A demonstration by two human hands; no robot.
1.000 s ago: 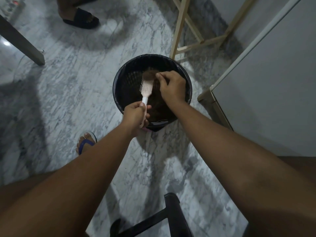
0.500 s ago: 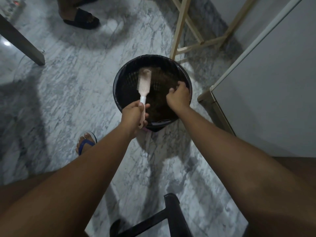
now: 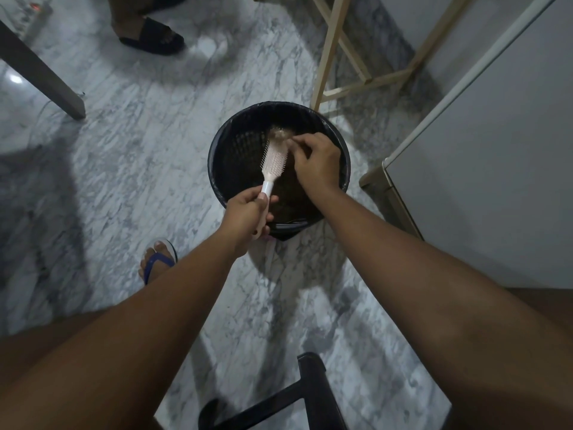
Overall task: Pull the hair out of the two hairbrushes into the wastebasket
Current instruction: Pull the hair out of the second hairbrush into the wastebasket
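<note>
Here, at the far left, a dark table leg (image 3: pixel 46 79) slants down onto the grey-veined marble floor (image 3: pixel 130 169). Farther along the top edge, a foot in a black slide sandal (image 3: pixel 152 35) stands on the floor, well apart from everything else. Lower down, the person's own foot in a blue-strapped flip-flop (image 3: pixel 159 259) shows just beside the left forearm.

The left hand (image 3: pixel 248 212) is wrapped firmly around the white handle of a pale pink hairbrush (image 3: pixel 273 164), holding it over the open mouth of the black wastebasket (image 3: pixel 217 169). The brush points away from the person, bristles facing up and to the left. At its far tip sits a clump of brownish hair (image 3: pixel 277 135), caught in the bristles.

The right hand (image 3: pixel 316 161) hovers over the wastebasket just right of the brush head, its fingertips (image 3: pixel 293 139) pinched on the edge of that clump. Inside the basket, beneath both hands, lies a dark brownish mass, too dim to make out clearly.

Behind the wastebasket rises a light wooden frame (image 3: pixel 338 57), one leg landing close by the rim. To the right stands a white cabinet (image 3: pixel 480 166). At the bottom centre, a black chair part (image 3: pixel 313 389) juts into view between the forearms.
</note>
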